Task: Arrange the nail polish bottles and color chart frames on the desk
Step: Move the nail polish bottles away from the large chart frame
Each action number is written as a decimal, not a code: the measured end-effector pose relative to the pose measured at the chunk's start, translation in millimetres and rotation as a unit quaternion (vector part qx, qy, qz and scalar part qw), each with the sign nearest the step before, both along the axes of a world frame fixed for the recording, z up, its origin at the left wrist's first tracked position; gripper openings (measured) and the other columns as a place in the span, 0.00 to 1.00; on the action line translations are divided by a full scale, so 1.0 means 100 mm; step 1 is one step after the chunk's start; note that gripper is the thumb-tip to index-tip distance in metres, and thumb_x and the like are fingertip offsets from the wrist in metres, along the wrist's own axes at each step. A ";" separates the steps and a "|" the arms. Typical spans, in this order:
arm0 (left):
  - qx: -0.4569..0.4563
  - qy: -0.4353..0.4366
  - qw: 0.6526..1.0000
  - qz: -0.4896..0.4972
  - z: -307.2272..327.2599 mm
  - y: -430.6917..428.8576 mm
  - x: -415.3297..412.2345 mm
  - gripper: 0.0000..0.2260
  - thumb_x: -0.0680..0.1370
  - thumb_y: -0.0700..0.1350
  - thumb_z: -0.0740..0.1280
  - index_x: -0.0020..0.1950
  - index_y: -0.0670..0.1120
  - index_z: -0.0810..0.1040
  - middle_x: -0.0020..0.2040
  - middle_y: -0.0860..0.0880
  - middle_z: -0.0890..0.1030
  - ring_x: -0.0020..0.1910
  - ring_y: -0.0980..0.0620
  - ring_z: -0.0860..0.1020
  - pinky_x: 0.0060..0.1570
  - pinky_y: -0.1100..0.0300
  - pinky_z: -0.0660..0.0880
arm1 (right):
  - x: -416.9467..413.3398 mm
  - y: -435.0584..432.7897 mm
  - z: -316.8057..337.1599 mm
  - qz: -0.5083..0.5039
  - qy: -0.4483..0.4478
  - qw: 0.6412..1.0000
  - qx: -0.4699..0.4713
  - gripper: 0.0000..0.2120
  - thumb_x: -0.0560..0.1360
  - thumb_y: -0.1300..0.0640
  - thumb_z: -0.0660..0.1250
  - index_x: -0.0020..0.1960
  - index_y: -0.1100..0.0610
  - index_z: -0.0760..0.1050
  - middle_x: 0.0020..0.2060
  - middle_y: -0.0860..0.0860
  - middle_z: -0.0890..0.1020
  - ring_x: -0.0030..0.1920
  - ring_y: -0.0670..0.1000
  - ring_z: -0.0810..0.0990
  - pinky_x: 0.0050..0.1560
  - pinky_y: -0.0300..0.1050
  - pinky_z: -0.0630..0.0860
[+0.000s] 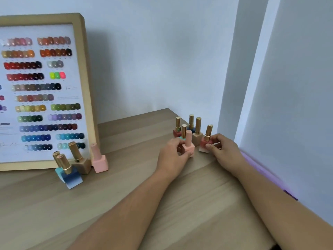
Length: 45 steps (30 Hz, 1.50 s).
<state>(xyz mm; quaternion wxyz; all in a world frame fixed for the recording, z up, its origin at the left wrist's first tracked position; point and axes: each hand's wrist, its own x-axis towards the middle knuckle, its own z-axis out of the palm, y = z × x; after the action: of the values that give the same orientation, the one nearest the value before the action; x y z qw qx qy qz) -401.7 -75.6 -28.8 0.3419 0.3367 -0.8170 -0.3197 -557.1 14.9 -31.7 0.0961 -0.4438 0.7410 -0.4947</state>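
Both hands are gripping bottles at two o'clock on the worktop (pixel 126 195): left hand (pixel 173 154) pinching a pink bottle (pixel 188 145), right hand (pixel 223 148) a red bottle (pixel 206 139) (placing step, probably); next, aligning them upright.

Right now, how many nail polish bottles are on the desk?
10. Four by the color chart frame: two blue, tan, pink. Six at the far corner, including a pink one in the left hand and a red one in the right hand. More may be hidden.
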 end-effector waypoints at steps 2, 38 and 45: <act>-0.008 -0.010 1.000 0.002 -0.02 -0.02 -0.06 0.12 0.68 0.46 0.74 0.51 0.50 0.79 0.46 0.51 0.80 0.41 0.53 0.76 0.40 0.64 0.69 | -0.02 -0.02 -0.01 -0.001 0.005 1.000 -0.002 0.03 0.74 0.58 0.68 0.47 0.52 0.75 0.40 0.46 0.79 0.38 0.46 0.76 0.40 0.37 0.69; -0.047 0.049 0.964 0.258 0.03 -0.16 2.67 0.15 0.70 0.43 0.72 0.53 0.52 0.72 0.49 0.55 0.74 0.47 0.58 0.73 0.43 0.70 0.66 | 2.19 -0.88 0.03 0.215 0.125 0.968 -0.021 0.19 0.72 0.51 0.68 0.61 0.50 0.69 0.53 0.46 0.74 0.49 0.44 0.72 0.47 0.35 0.68; -0.047 0.002 0.967 0.249 0.02 -0.36 2.63 0.13 0.70 0.45 0.72 0.50 0.55 0.73 0.47 0.54 0.75 0.44 0.60 0.73 0.42 0.71 0.65 | 2.31 -1.18 0.02 0.217 0.111 0.970 0.019 0.18 0.72 0.49 0.68 0.61 0.49 0.70 0.50 0.44 0.72 0.48 0.43 0.72 0.44 0.35 0.67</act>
<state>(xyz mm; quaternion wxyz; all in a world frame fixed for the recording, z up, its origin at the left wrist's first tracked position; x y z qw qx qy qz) -138.6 -111.6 -26.9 0.4281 0.5122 -0.7208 -0.1866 -326.5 -102.7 -29.8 0.1262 -0.6444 0.6421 -0.3956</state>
